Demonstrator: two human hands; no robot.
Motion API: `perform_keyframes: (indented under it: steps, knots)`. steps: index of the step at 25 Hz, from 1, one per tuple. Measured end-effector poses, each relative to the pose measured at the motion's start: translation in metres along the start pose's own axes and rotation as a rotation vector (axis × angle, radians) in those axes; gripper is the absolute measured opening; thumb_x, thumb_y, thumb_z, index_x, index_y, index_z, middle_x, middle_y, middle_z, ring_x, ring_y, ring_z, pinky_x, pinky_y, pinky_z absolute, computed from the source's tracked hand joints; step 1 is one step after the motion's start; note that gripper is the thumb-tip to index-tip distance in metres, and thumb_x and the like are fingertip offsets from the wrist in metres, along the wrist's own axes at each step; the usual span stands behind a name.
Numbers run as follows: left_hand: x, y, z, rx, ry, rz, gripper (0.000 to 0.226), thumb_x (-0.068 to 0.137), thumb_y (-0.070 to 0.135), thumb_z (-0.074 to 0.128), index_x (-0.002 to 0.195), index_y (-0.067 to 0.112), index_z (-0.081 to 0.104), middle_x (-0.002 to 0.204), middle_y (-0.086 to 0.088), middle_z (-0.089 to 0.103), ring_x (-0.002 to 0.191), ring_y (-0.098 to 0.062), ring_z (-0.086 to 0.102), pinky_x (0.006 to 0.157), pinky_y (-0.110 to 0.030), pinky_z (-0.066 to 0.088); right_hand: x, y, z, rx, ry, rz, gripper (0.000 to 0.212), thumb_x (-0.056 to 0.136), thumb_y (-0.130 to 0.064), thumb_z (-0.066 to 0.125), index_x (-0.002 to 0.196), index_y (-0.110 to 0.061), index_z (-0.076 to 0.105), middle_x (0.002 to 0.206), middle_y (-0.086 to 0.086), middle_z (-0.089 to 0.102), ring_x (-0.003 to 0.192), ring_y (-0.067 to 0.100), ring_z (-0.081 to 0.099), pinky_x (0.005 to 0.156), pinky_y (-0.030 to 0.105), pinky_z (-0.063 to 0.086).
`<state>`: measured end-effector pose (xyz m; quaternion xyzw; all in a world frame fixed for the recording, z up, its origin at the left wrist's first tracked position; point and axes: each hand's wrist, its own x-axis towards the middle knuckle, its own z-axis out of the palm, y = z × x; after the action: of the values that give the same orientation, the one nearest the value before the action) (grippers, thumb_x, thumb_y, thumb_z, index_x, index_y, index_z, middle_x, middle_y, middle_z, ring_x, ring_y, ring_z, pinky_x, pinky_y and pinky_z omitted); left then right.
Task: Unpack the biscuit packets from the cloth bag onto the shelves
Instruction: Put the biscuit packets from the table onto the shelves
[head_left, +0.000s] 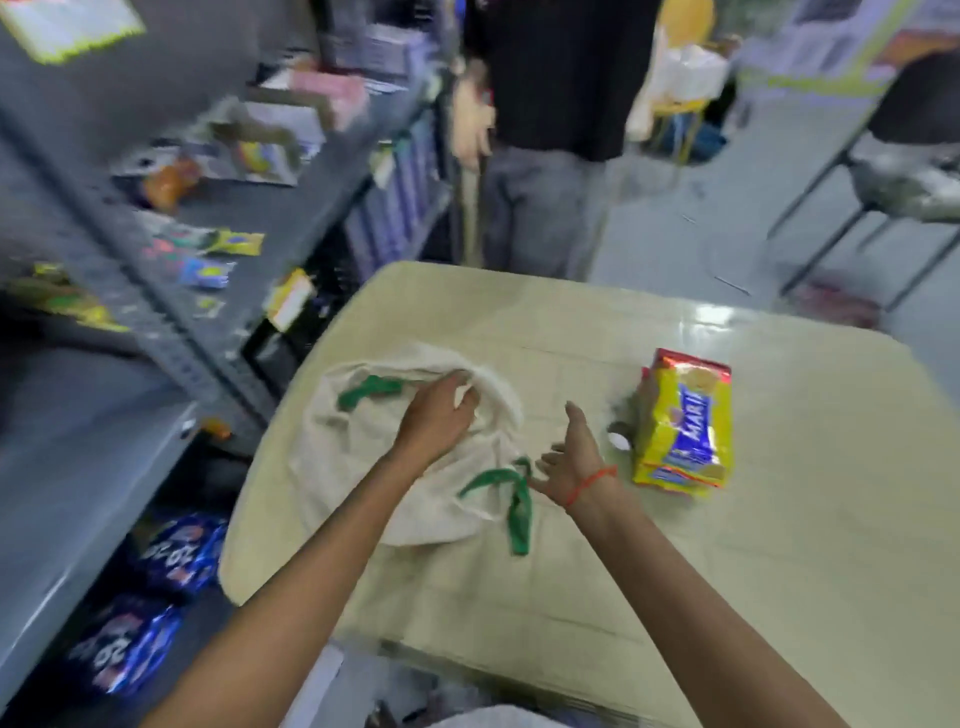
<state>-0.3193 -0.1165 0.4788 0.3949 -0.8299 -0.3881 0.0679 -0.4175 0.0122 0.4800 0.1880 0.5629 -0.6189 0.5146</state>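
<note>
1. Right hand is spread open, palm up, just beside a green handle.
2. Left hand pinches the cream cloth bag at its mouth; contents hidden.
3. Yellow Marie biscuit packet stands on the pale table, apart from the edges.
4. Grey metal shelves run along the left.

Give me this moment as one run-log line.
left hand: on cloth bag mouth | right hand: open, empty, beside bag | yellow biscuit packet: on table, not yet shelved
</note>
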Motion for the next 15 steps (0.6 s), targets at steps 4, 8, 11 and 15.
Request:
perform_keyframes:
  steps: [4, 8, 11, 15]
  knots:
    - [0.059, 0.066, 0.076, -0.055, -0.238, 0.059, 0.066, 0.085, 0.052, 0.059, 0.136, 0.011, 0.047, 0.141, -0.006, 0.052, 0.13, -0.021, 0.049, 0.103, -0.028, 0.037, 0.012, -0.015, -0.067, 0.266, 0.185, -0.09, 0.074, 0.084, -0.069, 0.037, 0.142, -0.023, 0.035, 0.145, 0.002, 0.039, 0.135, 0.022, 0.04, 0.11, 0.042, 0.036]
    - [0.106, 0.121, 0.142, -0.077, -0.427, 0.054, 0.096, 0.076, 0.059, 0.066, 0.147, 0.009, 0.026, 0.155, -0.009, 0.033, 0.139, -0.022, 0.037, 0.111, -0.034, 0.033, 0.034, -0.027, -0.112, 0.468, 0.299, -0.295, 0.057, 0.091, -0.061, 0.033, 0.126, -0.023, 0.055, 0.113, 0.003, 0.06, 0.087, 0.015, 0.057, 0.083, 0.03, 0.048]
    - [0.132, 0.149, 0.173, -0.096, -0.518, 0.013, 0.11, 0.071, 0.066, 0.065, 0.151, 0.011, 0.013, 0.159, -0.009, 0.024, 0.142, -0.026, 0.033, 0.111, -0.041, 0.033, 0.051, -0.035, -0.135, 0.524, 0.384, -0.349, 0.058, 0.094, -0.055, 0.035, 0.126, -0.011, 0.056, 0.11, 0.01, 0.063, 0.08, 0.018, 0.061, 0.079, 0.033, 0.051]
    - [0.162, 0.157, 0.202, -0.138, -0.585, -0.087, 0.11, 0.063, 0.079, 0.057, 0.144, 0.008, 0.032, 0.148, -0.01, 0.043, 0.131, -0.027, 0.048, 0.104, -0.041, 0.042, 0.07, -0.028, -0.15, 0.476, 0.406, -0.338, 0.06, 0.087, -0.064, 0.042, 0.116, -0.015, 0.06, 0.107, 0.009, 0.069, 0.086, 0.019, 0.066, 0.079, 0.034, 0.054]
